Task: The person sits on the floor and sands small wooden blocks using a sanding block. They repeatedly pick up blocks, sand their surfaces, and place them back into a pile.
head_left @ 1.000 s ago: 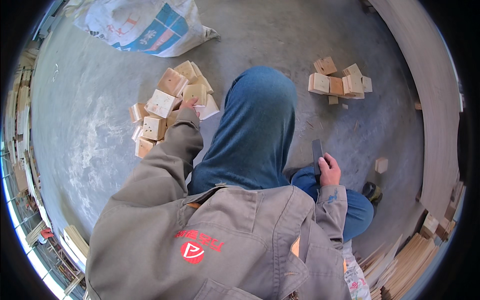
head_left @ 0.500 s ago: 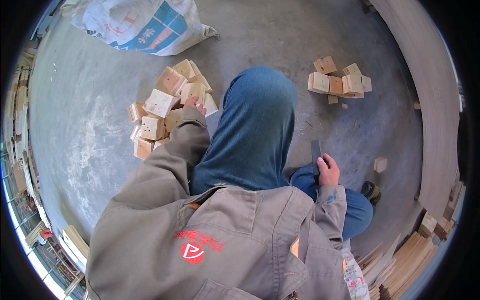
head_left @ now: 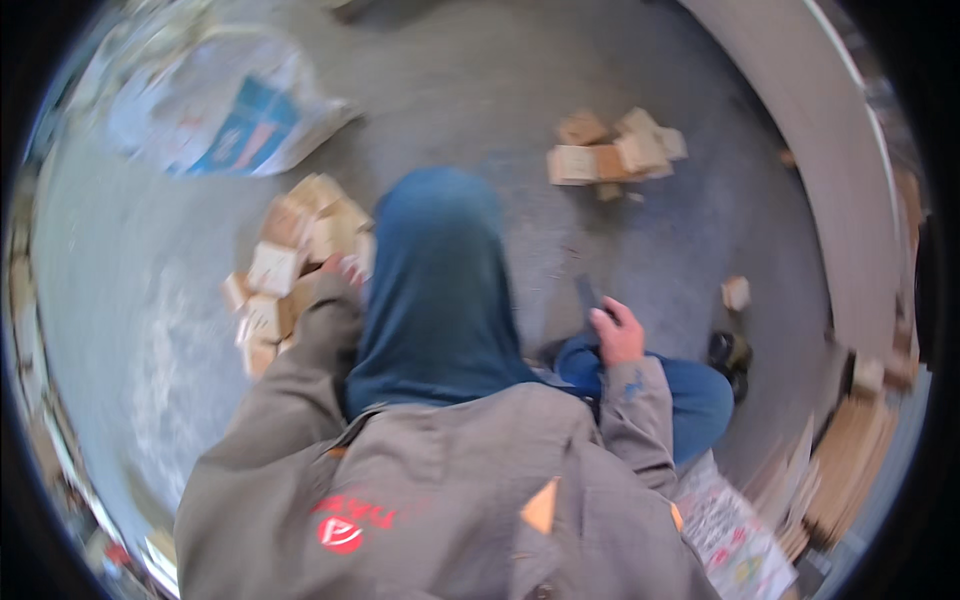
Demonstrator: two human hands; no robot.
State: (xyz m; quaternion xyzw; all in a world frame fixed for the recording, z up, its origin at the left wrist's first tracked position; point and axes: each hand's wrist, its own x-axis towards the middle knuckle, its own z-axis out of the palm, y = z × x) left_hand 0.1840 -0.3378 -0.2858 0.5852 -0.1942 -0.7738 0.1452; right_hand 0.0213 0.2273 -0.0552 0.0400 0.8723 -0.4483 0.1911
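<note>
A heap of pale wooden blocks point(head_left: 273, 268) lies on the floor to the left of my raised knee. My left hand point(head_left: 345, 268) is against the knee-side blocks of this heap. Its fingers are smeared by motion, and I cannot make out whether they grip a block. In my right hand point(head_left: 620, 332) is a dark, flat, narrow bar point(head_left: 588, 293), held upright with the fingers wrapped around its lower part. The bar's exact kind does not show. That hand is above my bent right leg.
A smaller group of wooden blocks point(head_left: 608, 160) sits at the far right, and a single block point(head_left: 736, 293) lies near my shoe point(head_left: 730, 360). A white and blue woven sack point(head_left: 225, 130) rests at the far left. Long boards point(head_left: 850, 465) are stacked at the lower right.
The whole view has shifted and blurred: the floor things now appear further left, with the heap lower. My left hand stays at the heap, and my right hand still holds the dark bar.
</note>
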